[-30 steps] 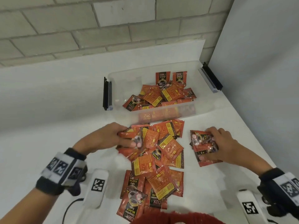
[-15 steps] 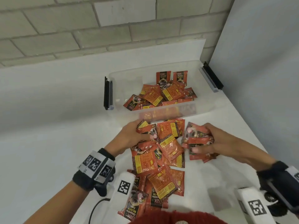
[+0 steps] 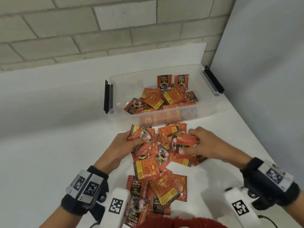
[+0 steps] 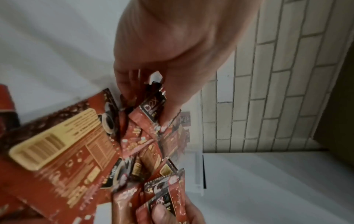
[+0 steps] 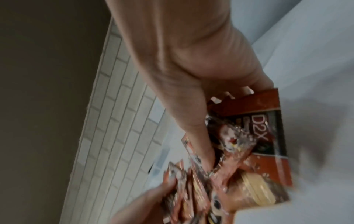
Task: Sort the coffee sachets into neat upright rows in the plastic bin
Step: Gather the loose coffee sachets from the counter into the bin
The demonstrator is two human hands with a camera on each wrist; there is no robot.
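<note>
Red and yellow coffee sachets (image 3: 148, 168) lie in a loose heap on the white table in front of a clear plastic bin (image 3: 121, 84). Inside the bin, more sachets (image 3: 166, 97) lie jumbled on its right side, and two stand upright against the far wall. My left hand (image 3: 131, 142) grips a bunch of sachets (image 4: 151, 112) at the heap's left. On the heap's right, my right hand (image 3: 194, 143) grips another bunch (image 5: 247, 136). The two hands are close together just before the bin's near wall.
A brick wall runs behind the table. A grey panel (image 3: 263, 63) closes off the right side, beside the bin's black right latch (image 3: 213, 81). The bin's left half holds no sachets. A red cap brim (image 3: 181, 222) shows at the bottom edge.
Both hands have gathered sachets and moved inward towards each other and towards the bin. The right hand's bunch has come left from the table's right side to the heap.
</note>
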